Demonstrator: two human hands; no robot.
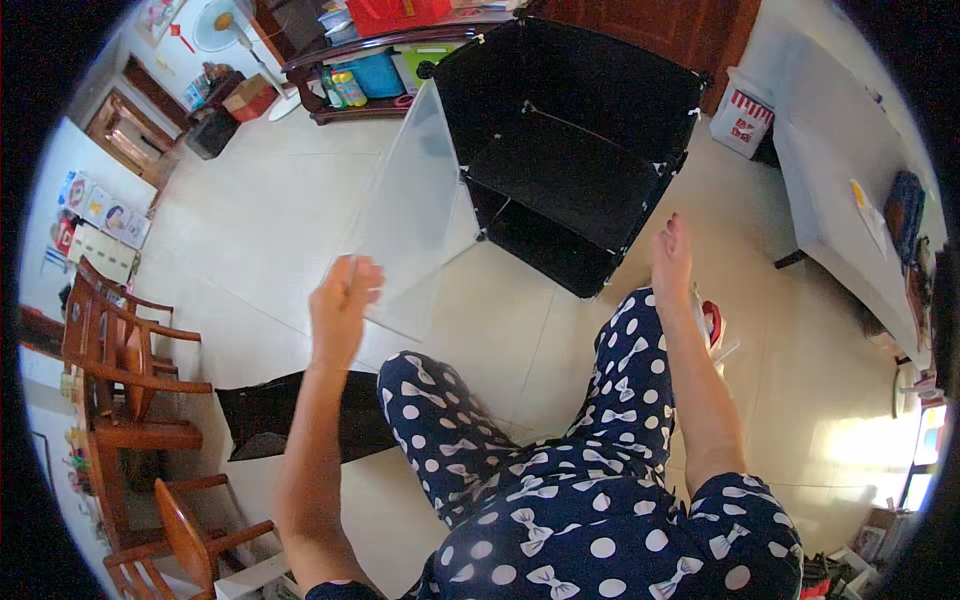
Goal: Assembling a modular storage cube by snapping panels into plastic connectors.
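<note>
In front of me on the floor stands a black cube storage unit with white-edged connectors at its corners and a shelf panel inside. A translucent plastic panel stands out from its left side like an open door. My left hand is closed at the panel's outer left edge; its fingers are curled and slightly blurred. My right hand is held up just right of the unit's near corner, fingers straight and together, with nothing in it. A loose black panel lies on the floor beneath my left forearm.
Wooden chairs stand along the left. At the back are a low dark wooden cabinet and a standing fan. A large pale panel-like surface is on the right, near a white bin. A red-handled item lies beside my right knee.
</note>
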